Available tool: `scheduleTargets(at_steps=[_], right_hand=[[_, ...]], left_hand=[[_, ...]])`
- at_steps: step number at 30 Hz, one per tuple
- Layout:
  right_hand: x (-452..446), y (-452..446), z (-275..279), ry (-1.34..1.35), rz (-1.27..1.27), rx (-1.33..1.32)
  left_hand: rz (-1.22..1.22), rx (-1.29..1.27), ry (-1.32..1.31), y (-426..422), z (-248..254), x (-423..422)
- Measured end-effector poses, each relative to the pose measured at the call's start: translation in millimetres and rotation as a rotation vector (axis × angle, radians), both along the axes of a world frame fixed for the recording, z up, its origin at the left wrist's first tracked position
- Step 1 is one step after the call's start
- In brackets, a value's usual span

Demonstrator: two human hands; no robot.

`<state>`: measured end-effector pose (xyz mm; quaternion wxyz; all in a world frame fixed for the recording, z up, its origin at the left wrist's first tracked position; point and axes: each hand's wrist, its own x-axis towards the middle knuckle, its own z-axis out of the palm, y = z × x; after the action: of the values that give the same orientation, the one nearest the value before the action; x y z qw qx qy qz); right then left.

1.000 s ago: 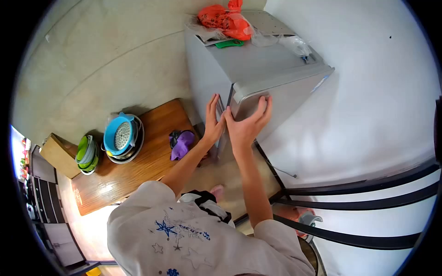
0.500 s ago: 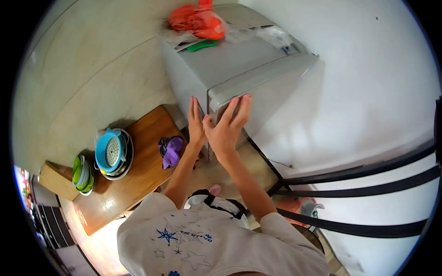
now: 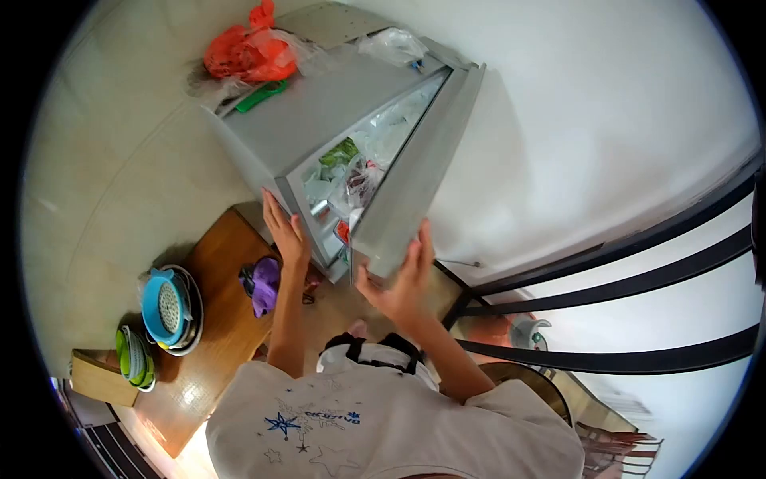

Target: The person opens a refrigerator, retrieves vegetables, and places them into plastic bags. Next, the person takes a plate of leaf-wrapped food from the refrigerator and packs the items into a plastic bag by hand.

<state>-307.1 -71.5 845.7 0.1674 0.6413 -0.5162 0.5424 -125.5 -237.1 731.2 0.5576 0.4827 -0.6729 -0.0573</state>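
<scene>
A grey refrigerator (image 3: 263, 148) stands in front of me with its door (image 3: 415, 172) partly swung away from the body. My right hand (image 3: 403, 291) grips the door's near free corner, thumb on one side and fingers on the other. My left hand (image 3: 287, 235) lies against the near side of the refrigerator body, fingers stretched out and holding nothing. Through the gap I see bagged food: clear plastic bags (image 3: 355, 188), a green leafy packet (image 3: 341, 152) and a red-orange item (image 3: 343, 231) low down. The deeper contents are hidden.
A red plastic bag (image 3: 249, 54), clear bags and a green object (image 3: 262, 96) lie on the refrigerator. At left, a wooden table (image 3: 219, 275) carries a blue strainer (image 3: 165, 307), green bowls (image 3: 136, 355) and a purple bag (image 3: 266, 286). Black rails (image 3: 622, 295) run at right.
The refrigerator door has opened from closed, showing the contents. My right hand has moved with its edge, away from my left hand. The whole view has shifted.
</scene>
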Motion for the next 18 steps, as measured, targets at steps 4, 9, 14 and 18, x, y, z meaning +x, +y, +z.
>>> scheduleTargets(at_steps=[4, 9, 14, 18], right_hand=[[-65.4, 66.4, -31.4, -0.077, -0.001, 0.128], [-140.6, 126.6, -82.2, -0.254, -0.164, 0.092], [-200.3, 158.2, -94.8, -0.321, -0.571, 0.11], [-246.6, 155.4, -81.5, -0.646, -0.535, 0.073]], left_hand=[[-0.004, -0.001, 0.001, 6.6, 8.0, -3.0], [0.011, 0.002, -0.027, 3.5, 2.6, -5.4], [0.067, 0.097, -0.078, 21.2, 14.8, -8.0], [0.103, 0.134, -0.146, 21.8, 13.1, -1.1]])
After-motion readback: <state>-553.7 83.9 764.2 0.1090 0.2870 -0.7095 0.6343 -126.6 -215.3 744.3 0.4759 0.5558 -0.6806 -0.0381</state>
